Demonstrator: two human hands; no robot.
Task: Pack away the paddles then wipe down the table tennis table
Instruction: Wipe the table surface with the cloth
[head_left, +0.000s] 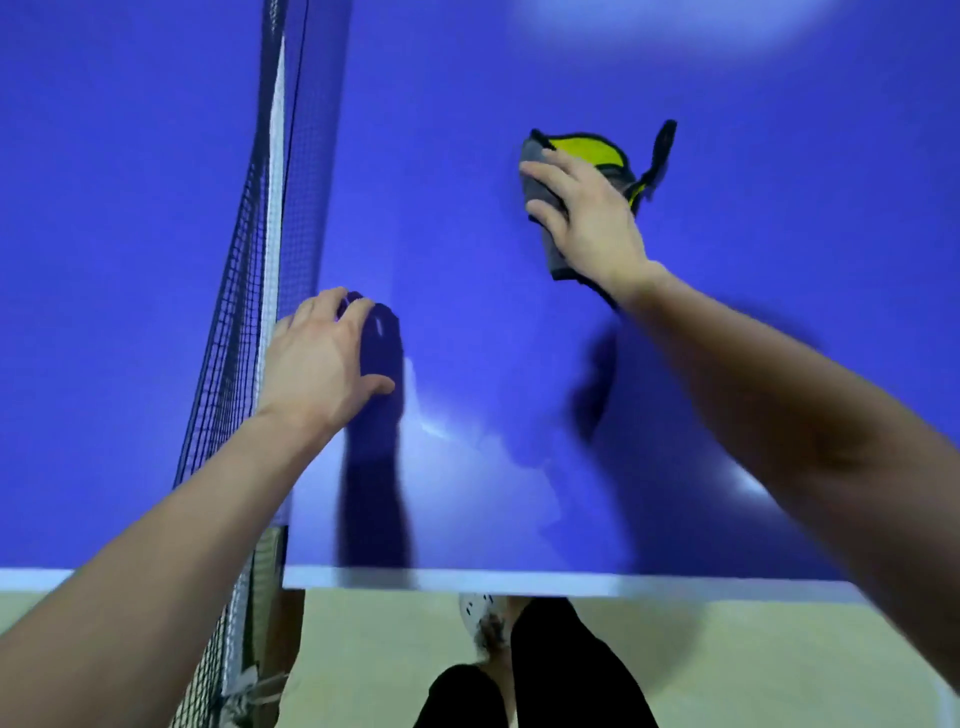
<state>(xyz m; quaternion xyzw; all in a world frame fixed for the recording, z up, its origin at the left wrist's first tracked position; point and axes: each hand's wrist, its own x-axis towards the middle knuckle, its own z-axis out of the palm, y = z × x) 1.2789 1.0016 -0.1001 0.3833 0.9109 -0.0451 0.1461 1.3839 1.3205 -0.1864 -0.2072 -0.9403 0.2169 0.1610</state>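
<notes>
Head view, looking down on a blue table (519, 389) from its long side. Net (249, 260) runs up the left of frame. No paddles in view, so I judge packing done and wiping is the step in hand.

Right hand (587, 218) lies flat on a cloth (587, 148), grey with a yellow patch and black trim, well out from the near edge on the half right of the net. Its fingers (540, 171) are fairly straight, slightly apart, pressing the cloth onto the surface, not pinching it. Thumb side hidden, can't tell. A black loop of the cloth sticks out past the hand.

Left hand (317, 358) rests on the table just beside the net, fingers (311, 306) spread, tips and thumb touching the surface, holding nothing. Looks like a brace for the reach.

Pale smears show near the white edge line (467, 577); damp streaks or glare, can't tell which.

To do this well, in my judgement:
- keep the palm flat so the whole cloth bears on the table, not only its front edge
- work in overlapping straight passes from the net outward, then toward the near edge
- tuck the loose loop under so it does not drag
- lean on the left hand lightly and keep it off the net
- cover the spot under the left hand too

Black trousers (571, 675) and a shoe (480, 613) show below the table edge.
</notes>
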